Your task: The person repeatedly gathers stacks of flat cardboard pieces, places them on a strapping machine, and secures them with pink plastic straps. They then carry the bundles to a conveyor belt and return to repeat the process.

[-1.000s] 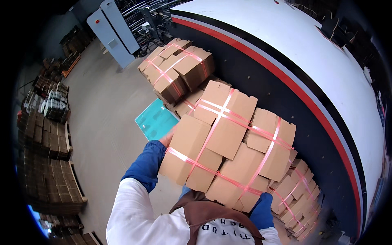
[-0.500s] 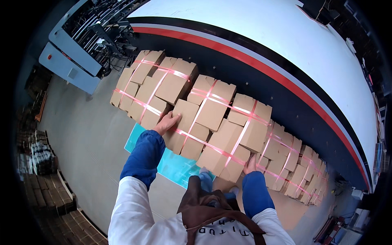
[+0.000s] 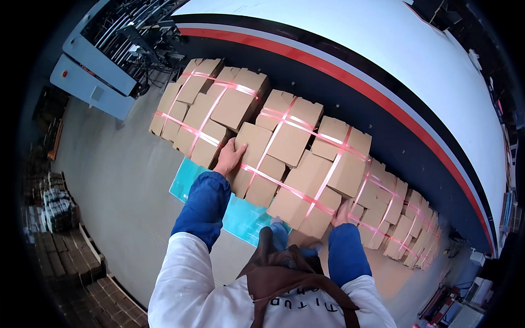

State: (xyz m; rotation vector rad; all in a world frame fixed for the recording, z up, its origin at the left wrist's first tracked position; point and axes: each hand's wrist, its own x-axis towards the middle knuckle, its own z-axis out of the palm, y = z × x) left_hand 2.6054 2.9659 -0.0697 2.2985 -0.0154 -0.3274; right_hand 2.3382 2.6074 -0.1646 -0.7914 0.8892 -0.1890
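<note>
Before me is a bundle of flat brown cardboard pieces [image 3: 304, 176], bound crosswise with pink plastic strapping [image 3: 300, 193]. My left hand [image 3: 229, 158] grips its left edge, the thumb on the top face and the other fingers down in the gap beside the neighbouring bundle. At the bundle's near right corner my right hand [image 3: 341, 213] grips the side, with most of its fingers hidden. Another strapped cardboard bundle [image 3: 224, 109] lies to the left, and further strapped bundles [image 3: 377, 188] stand in a row to the right.
A turquoise sheet [image 3: 240, 217] lies on the floor by my feet. Behind the bundles runs a long white machine [image 3: 339, 27] with a red stripe. A grey machine cabinet [image 3: 93, 82] stands at far left. Stacked cardboard on pallets [image 3: 63, 257] is at lower left.
The bundles appear slightly higher and further right in view, both hands with them. My left hand has slid a little up the bundle's edge; my right hand keeps its place on the corner.
</note>
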